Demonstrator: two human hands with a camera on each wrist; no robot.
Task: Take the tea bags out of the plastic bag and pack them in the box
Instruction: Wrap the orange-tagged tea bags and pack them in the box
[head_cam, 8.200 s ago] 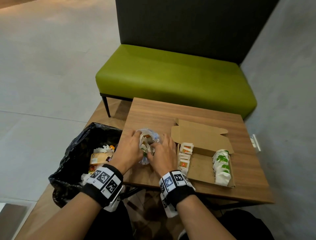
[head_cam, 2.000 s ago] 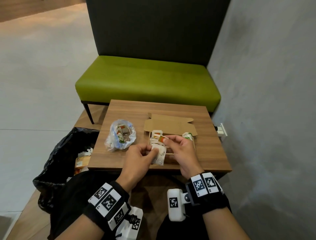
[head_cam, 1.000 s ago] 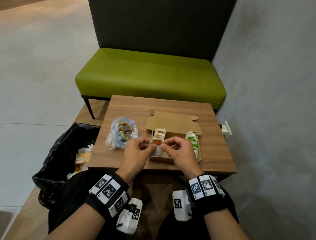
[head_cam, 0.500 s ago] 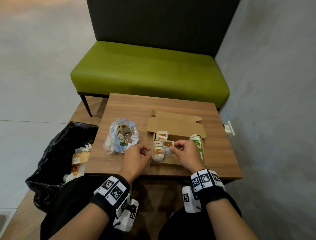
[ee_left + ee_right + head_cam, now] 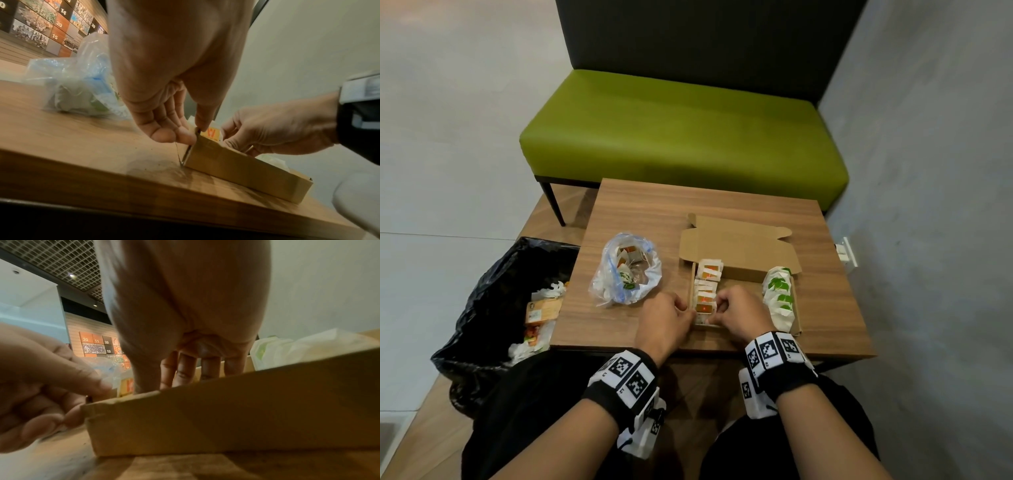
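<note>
An open cardboard box (image 5: 743,255) lies on the wooden table (image 5: 640,209). Its left side holds a row of orange-label tea bags (image 5: 708,272), its right side a row of green-label ones (image 5: 779,296). My left hand (image 5: 688,313) pinches the box's near left corner wall (image 5: 197,141) between thumb and fingers. My right hand (image 5: 717,310) reaches into the box and holds an orange tea bag (image 5: 703,309) at the near end of the left row. The clear plastic bag (image 5: 625,270), with more tea bags inside, lies left of the box.
A black bin bag (image 5: 493,308) with rubbish stands on the floor left of the table. A green bench (image 5: 681,133) is behind the table, and a grey wall (image 5: 928,171) runs along the right. The box lid (image 5: 736,236) lies folded back toward the bench.
Both hands dropped from in front of the box down to it. The right hand carried the orange tea bag into the left row, and the left hand took hold of the box corner.
</note>
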